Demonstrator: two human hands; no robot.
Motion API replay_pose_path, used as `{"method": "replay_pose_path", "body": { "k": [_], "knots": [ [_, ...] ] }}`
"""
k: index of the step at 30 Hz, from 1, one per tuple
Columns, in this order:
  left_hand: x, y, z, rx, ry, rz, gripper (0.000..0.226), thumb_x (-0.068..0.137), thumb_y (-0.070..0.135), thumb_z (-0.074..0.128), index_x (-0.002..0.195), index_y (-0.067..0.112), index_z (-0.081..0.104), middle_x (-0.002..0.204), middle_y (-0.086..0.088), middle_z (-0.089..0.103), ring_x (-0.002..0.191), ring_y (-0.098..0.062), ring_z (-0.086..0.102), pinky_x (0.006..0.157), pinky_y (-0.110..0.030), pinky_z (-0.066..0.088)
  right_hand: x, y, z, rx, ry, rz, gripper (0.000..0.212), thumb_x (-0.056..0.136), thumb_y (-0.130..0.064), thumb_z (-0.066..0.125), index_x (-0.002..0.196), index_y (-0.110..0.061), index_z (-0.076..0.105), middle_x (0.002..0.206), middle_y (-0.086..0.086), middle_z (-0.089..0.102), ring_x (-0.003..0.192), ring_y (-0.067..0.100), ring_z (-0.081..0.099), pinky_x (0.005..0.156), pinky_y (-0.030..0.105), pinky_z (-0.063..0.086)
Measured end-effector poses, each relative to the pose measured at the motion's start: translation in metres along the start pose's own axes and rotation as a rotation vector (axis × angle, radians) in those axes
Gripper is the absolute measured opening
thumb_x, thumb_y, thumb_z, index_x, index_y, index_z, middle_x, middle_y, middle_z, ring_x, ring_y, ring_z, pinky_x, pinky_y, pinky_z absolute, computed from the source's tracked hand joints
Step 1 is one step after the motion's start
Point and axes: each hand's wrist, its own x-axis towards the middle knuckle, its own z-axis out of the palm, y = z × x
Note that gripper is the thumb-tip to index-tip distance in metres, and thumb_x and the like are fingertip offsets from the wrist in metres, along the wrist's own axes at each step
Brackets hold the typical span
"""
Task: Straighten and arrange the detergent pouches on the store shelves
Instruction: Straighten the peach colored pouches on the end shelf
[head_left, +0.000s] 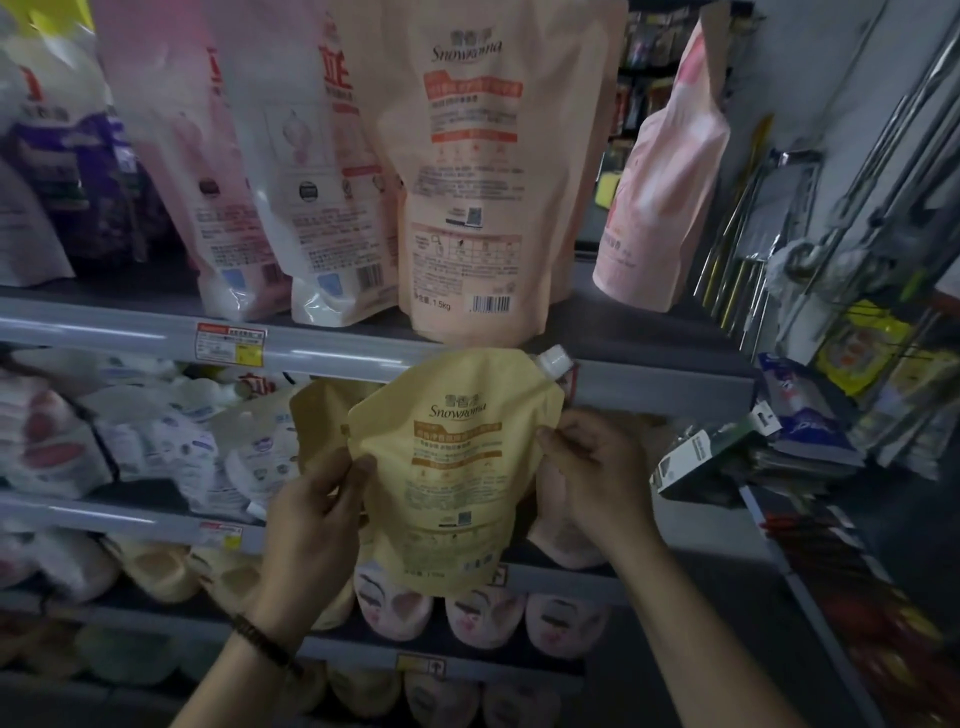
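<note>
The main risk sits above the grip. The yellow pouch (447, 467) hangs in the air in front of the shelves, and its white cap (555, 359) is right at the front rail of the upper shelf (649, 379). It is also just under the peach pouch (478, 182), whose base overhangs that rail. Any lift from here would likely push the cap into the rail or tip the peach pouch forward off its edge.

A second risk is the hold itself. Both grips take only the side seams, so the full lower half hangs free below them. It could sag, swing or slide out if either pinch loosens. Behind the left grip a second yellow pouch (317, 410) leans, and a careless push backward could knock it over.

The left hand (311, 514) comes up from below, a bracelet (260, 642) on its wrist. Its thumb is on the front and its fingers curl behind the left seam. The right hand (597, 478) mirrors it, pinching the right seam a little higher. The 2 hands hold the pouch upright, with its printed face toward the person.
</note>
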Motion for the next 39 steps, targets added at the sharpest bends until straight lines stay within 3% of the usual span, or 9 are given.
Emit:
{"method": "replay_pose_path", "body": {
  "k": [7,12,18,21,24,29,34,36,39],
  "knots": [
    [-0.001,-0.033,-0.005,0.130,-0.027,-0.027,0.027,0.104,0.043,0.058,0.087,0.027,0.072,0.082,-0.004,0.072,0.078,-0.023,0.070,0.073,-0.059,0.059,-0.013,0.027,0.015,-0.025,-0.034,0.126,0.022,0.102,-0.009,0.068,0.087,-0.022,0.076,0.085,-0.005,0.079,0.078,0.013,0.075,0.065,0.020,0.055],
    [-0.002,-0.052,0.000,0.169,-0.024,-0.113,0.027,0.105,0.033,0.061,0.081,0.038,0.071,0.097,-0.001,0.061,0.086,-0.022,0.067,0.079,-0.055,0.059,-0.019,0.047,0.027,0.036,-0.018,0.228,0.018,0.103,-0.009,0.066,0.092,-0.019,0.077,0.090,0.000,0.081,0.079,0.021,0.079,0.065,0.023,0.058],
    [0.001,-0.064,0.007,0.123,-0.059,-0.151,0.029,0.107,0.031,0.062,0.081,0.037,0.074,0.089,-0.006,0.070,0.078,-0.025,0.074,0.073,-0.057,0.062,-0.015,0.064,0.036,-0.044,0.040,0.227,0.017,0.102,-0.015,0.068,0.088,-0.018,0.077,0.087,0.001,0.079,0.080,0.021,0.079,0.074,0.048,0.066],
    [0.007,-0.067,0.012,0.120,-0.054,-0.185,0.030,0.106,0.028,0.063,0.080,0.039,0.074,0.081,-0.003,0.076,0.073,-0.023,0.077,0.074,-0.059,0.063,-0.009,0.074,0.043,-0.127,0.104,0.180,0.017,0.099,-0.032,0.069,0.085,-0.025,0.075,0.083,-0.003,0.077,0.079,0.019,0.077,0.073,0.055,0.064],
    [0.013,-0.067,0.023,0.106,-0.052,-0.235,0.028,0.105,0.023,0.065,0.079,0.028,0.071,0.074,0.001,0.078,0.073,-0.023,0.078,0.077,-0.061,0.063,-0.005,0.080,0.052,-0.217,0.196,0.114,0.022,0.097,-0.038,0.065,0.080,-0.027,0.073,0.079,-0.008,0.070,0.077,0.014,0.071,0.071,0.050,0.062],
    [0.022,-0.068,0.036,0.118,-0.039,-0.230,0.027,0.103,0.007,0.065,0.079,0.018,0.069,0.076,-0.005,0.076,0.074,-0.023,0.077,0.072,-0.053,0.064,0.006,0.073,0.077,-0.319,0.304,0.051,0.027,0.101,-0.012,0.066,0.076,-0.019,0.071,0.069,-0.012,0.063,0.072,0.003,0.061,0.062,0.015,0.043],
    [0.027,-0.069,0.051,0.190,-0.038,-0.166,0.033,0.100,0.005,0.067,0.073,0.023,0.062,0.076,-0.007,0.072,0.074,-0.024,0.072,0.061,-0.039,0.061,0.015,0.080,0.084,-0.386,0.339,0.106,0.030,0.097,-0.004,0.065,0.073,-0.020,0.061,0.067,-0.008,0.058,0.067,0.005,0.057,0.058,0.014,0.037],
    [0.031,-0.075,0.054,0.247,-0.045,-0.135,0.022,0.096,0.016,0.072,0.078,0.025,0.062,0.080,-0.002,0.073,0.076,-0.026,0.070,0.067,-0.048,0.061,0.014,0.078,0.081,-0.400,0.272,0.118,0.021,0.099,-0.002,0.060,0.083,-0.016,0.062,0.072,-0.009,0.057,0.066,0.003,0.055,0.059,0.012,0.040],
    [0.037,-0.073,0.053,0.372,-0.064,-0.095,0.017,0.097,0.014,0.073,0.094,0.030,0.066,0.092,-0.001,0.075,0.081,-0.026,0.068,0.069,-0.040,0.056,0.012,0.079,0.078,-0.390,0.125,0.132,0.014,0.105,-0.009,0.053,0.113,-0.014,0.063,0.091,-0.006,0.063,0.073,-0.001,0.059,0.065,0.012,0.048]
  ]
}}
